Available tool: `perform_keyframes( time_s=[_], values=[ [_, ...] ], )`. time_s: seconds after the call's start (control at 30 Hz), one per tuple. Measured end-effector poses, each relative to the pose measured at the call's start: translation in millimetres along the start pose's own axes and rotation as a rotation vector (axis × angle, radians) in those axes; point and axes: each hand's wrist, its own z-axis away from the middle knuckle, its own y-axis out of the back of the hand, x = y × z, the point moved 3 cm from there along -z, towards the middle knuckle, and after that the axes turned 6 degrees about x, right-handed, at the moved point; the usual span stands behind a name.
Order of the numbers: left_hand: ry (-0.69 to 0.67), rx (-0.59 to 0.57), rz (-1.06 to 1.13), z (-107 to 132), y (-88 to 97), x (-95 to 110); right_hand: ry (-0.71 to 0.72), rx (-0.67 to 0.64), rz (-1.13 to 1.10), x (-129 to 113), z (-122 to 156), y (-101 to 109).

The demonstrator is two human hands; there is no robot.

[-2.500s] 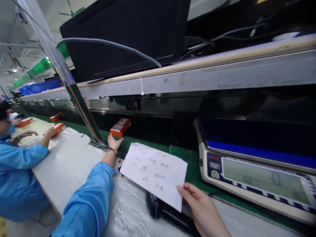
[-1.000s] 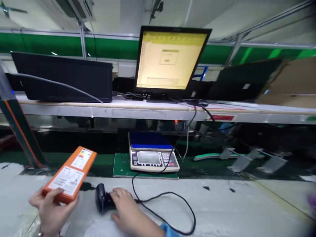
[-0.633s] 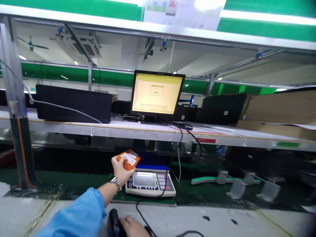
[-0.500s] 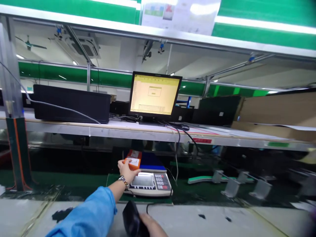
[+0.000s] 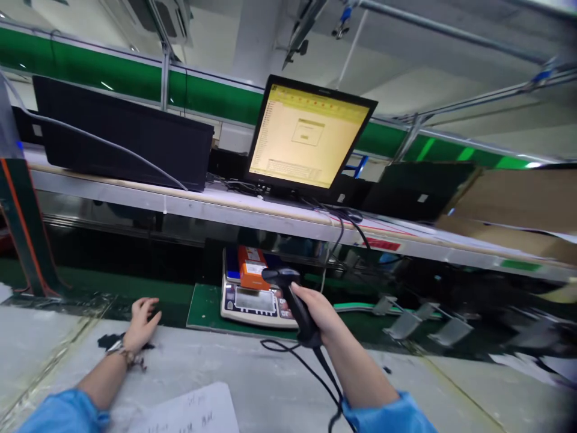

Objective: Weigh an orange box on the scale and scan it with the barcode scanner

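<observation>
An orange box (image 5: 251, 267) with white labels lies on the blue platform of a weighing scale (image 5: 252, 298). My right hand (image 5: 319, 311) grips a black barcode scanner (image 5: 292, 298) and holds its head just right of the box, above the scale's keypad. The scanner's black cable (image 5: 301, 364) trails back along my forearm. My left hand (image 5: 142, 323) rests on the near edge of the white bench (image 5: 252, 379), fingers spread, holding nothing. A handwritten sheet of paper (image 5: 189, 412) lies on the bench between my arms.
A lit monitor (image 5: 309, 142) with a yellow screen stands on the upper shelf (image 5: 189, 204), beside a long black case (image 5: 121, 141). A green and orange post (image 5: 22, 234) rises at the left. Metal brackets (image 5: 424, 322) sit on the dark belt to the right.
My left hand put the orange box on the scale, let go and drew back to the bench. My right hand lifted the scanner from the bench toward the box. The paper now lies on the bench.
</observation>
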Motion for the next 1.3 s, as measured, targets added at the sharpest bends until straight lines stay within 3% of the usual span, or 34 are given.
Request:
perform_keyframes(
  time_s=[0.07, 0.17, 0.37, 0.53, 0.67, 0.77, 0.87, 0.97, 1.03, 1.07, 1.13, 1.2, 1.23, 1.3],
  values=[
    [0.081, -0.009, -0.005, -5, 14.9, -26, -0.034, 0.01, 0.052, -17, -10, -7],
    [0.101, -0.078, -0.036, -12, 14.5, -44, -0.004, 0.101, 0.117, -39, -17, -19],
    [-0.041, -0.298, -0.219, -4, -4.5, -37, -0.036, 0.118, 0.183, -56, -16, -38],
    [-0.147, -0.405, -0.402, -1, -6.2, -34, -0.044, 0.137, 0.23, -56, -19, -36],
    [-0.195, -0.484, -0.559, 0, -8.0, -38, 0.094, 0.077, 0.364, -50, -15, -38],
    [-0.207, -0.501, -0.594, 0, -8.9, -40, 0.339, 0.024, 0.694, -15, -2, -51],
    [-0.229, -0.496, -0.588, -1, -8.0, -42, 0.482, -0.039, 0.969, 61, 13, -67],
    [-0.294, -0.464, -0.556, -1, -4.8, -46, 0.362, -0.205, 1.133, 148, 18, -75],
    [-0.331, -0.442, -0.535, -1, -2.2, -49, 0.275, -0.29, 1.131, 174, 17, -72],
    [-0.34, -0.433, -0.534, -1, -1.2, -51, 0.289, -0.291, 1.114, 171, 15, -67],
    [-0.346, -0.417, -0.544, -2, 0.3, -56, 0.461, -0.176, 1.069, 128, 8, -51],
    [-0.346, -0.391, -0.553, -5, 0.7, -64, 0.769, 0.165, 1.03, 46, -3, -25],
    [-0.343, -0.377, -0.555, -8, 0.6, -69, 0.881, 0.412, 1.03, -2, -10, -7],
    [-0.342, -0.349, -0.559, -13, -0.3, -83, 0.885, 0.731, 1.005, -92, -32, 28]
  ],
)
